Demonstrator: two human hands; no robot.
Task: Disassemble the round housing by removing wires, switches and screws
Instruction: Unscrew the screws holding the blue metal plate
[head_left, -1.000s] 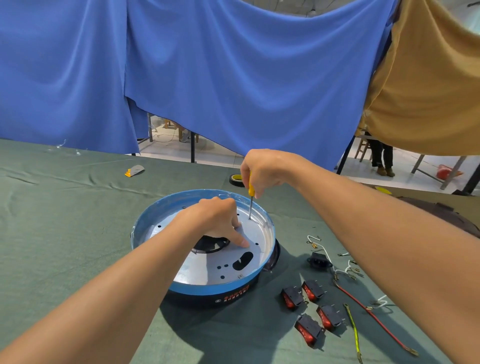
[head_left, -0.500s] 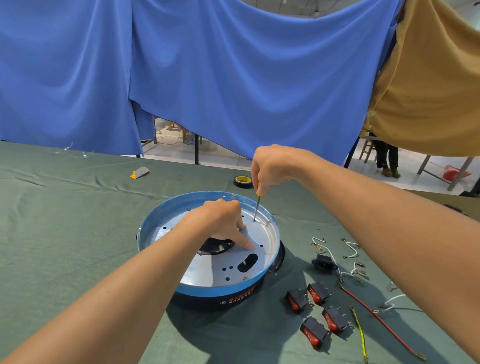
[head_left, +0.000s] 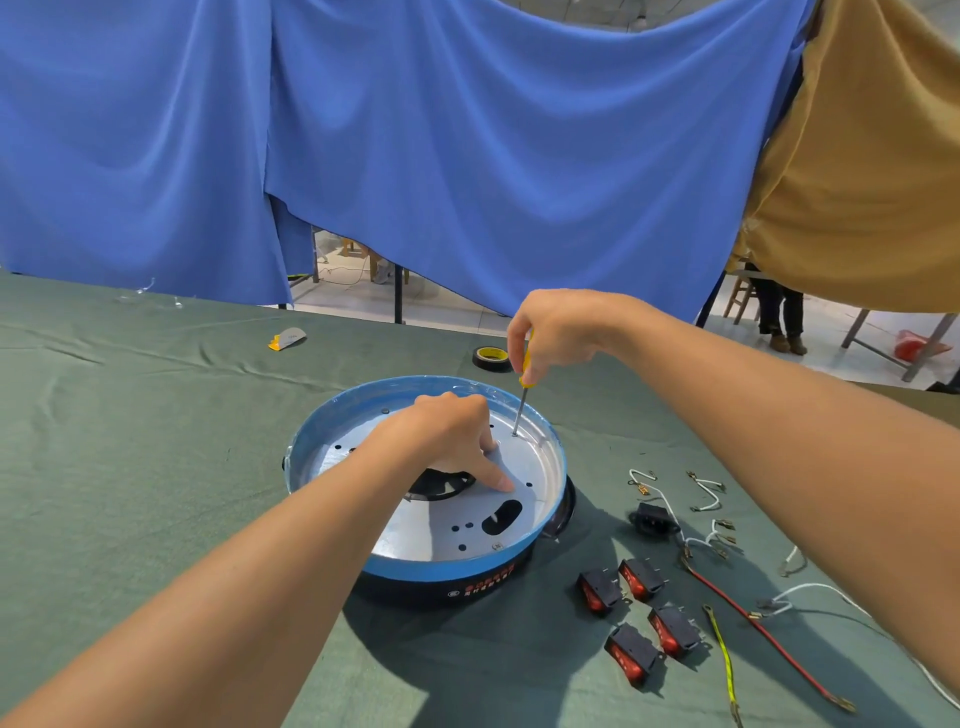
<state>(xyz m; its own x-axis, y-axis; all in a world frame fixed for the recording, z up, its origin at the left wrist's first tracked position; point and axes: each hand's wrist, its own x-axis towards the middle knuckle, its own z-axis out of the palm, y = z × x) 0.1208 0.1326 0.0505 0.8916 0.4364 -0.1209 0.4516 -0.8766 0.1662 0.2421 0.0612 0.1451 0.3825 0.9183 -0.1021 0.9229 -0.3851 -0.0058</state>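
Now, screwdriver (head_left: 522, 402) tip down inside the housing (head_left: 467, 569), mid-table.
Right hand (head_left: 558, 332) clamps its fingers round the handle; left hand (head_left: 447, 431) presses one straight finger on the housing floor, others curled.

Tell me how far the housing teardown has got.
Done: four switches and several wires lie loose on the cloth beside the housing. In hand: the right hand holds a screwdriver tip-down at the far edge of the plate while the left hand presses it. Left: at least one screw near the front rim.
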